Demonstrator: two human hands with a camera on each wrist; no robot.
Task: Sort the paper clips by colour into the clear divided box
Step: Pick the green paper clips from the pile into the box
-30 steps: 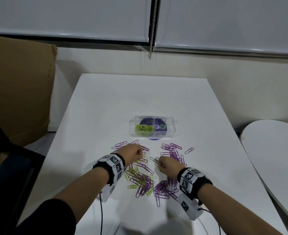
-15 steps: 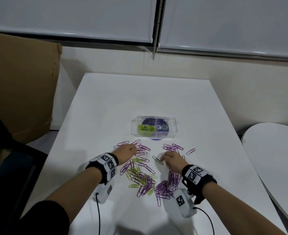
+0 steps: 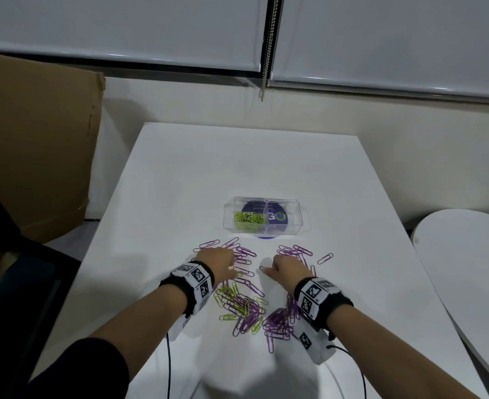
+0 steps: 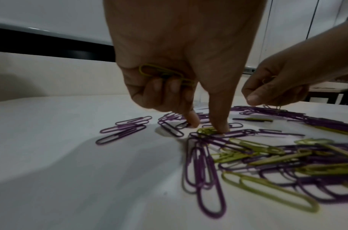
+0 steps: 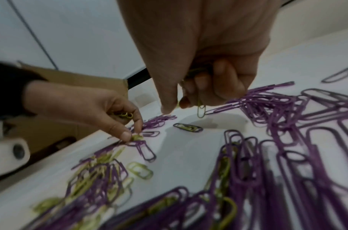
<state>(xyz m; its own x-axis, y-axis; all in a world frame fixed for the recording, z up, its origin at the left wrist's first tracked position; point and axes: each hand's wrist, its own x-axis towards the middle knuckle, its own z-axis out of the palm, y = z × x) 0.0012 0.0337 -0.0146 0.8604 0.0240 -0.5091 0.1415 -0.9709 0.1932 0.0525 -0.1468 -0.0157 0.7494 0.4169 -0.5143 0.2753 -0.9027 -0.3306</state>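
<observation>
**Both hands down in the clip scatter, green clips held**

A white table [image 3: 180, 174] is seen from the head view, with a clear divided box [image 3: 263, 218] set past the hands. Its left compartment is filled with green clips [image 3: 249, 219]; no clips can be made out in the right one.

The left hand [image 3: 217, 262] is lowered onto loose purple clips [image 3: 295, 251]. Green clips [image 4: 165, 73] are kept curled under the last fingers against the palm, while thumb and forefinger tips [image 4: 220, 127] are pressed down at a green clip [image 4: 206, 130] on the table — whether it is already pinched cannot be told.

The right hand [image 3: 287, 269] is closed over a few green clips, its fingers curled around them; one green clip [image 5: 201, 111] is seen hanging down from the pinch of thumb and forefinger, just above the table.

A mixed pile of purple and green clips [image 3: 243, 308] lies between the wrists — a mostly purple heap [image 3: 280, 321] just right of it.
</observation>
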